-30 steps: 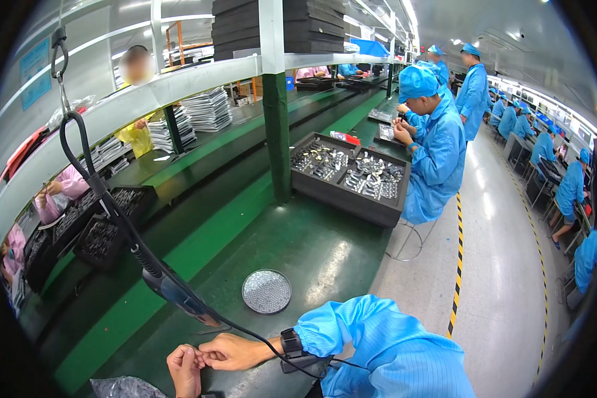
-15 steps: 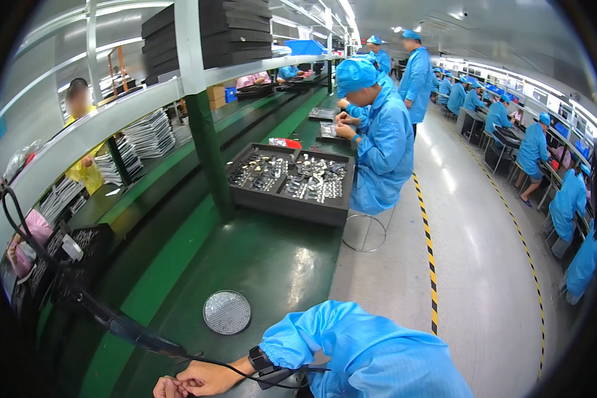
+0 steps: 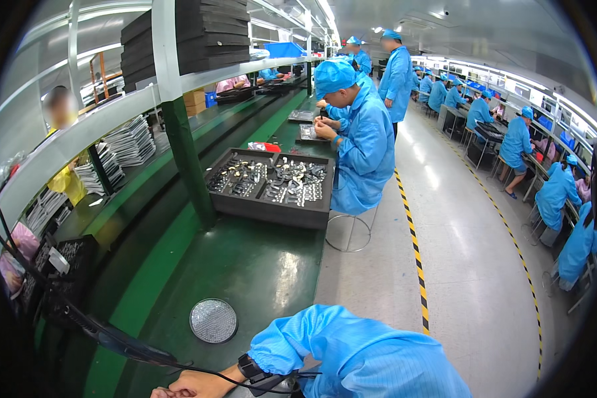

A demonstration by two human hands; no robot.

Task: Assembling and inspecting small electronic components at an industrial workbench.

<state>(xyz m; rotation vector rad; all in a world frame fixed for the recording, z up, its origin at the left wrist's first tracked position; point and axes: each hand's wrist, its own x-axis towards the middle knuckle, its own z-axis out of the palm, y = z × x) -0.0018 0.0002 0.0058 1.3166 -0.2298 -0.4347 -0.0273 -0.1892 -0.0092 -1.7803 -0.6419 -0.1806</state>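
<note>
One round dish (image 3: pixel 213 320) lies on the bench (image 3: pixel 249 268), beyond the right hand (image 3: pixel 202 384); the lower edge cuts off most of both hands' fingers, so I cannot tell their grip.

Ceiling lights (image 3: pixel 328 14) glare off the green table (image 3: pixel 255 265); edges bend into black.

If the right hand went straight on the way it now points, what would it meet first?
Probably the left hand, partly visible just ahead of the right hand at the lower edge. The frame crops this spot, so any gap is unclear.
</note>
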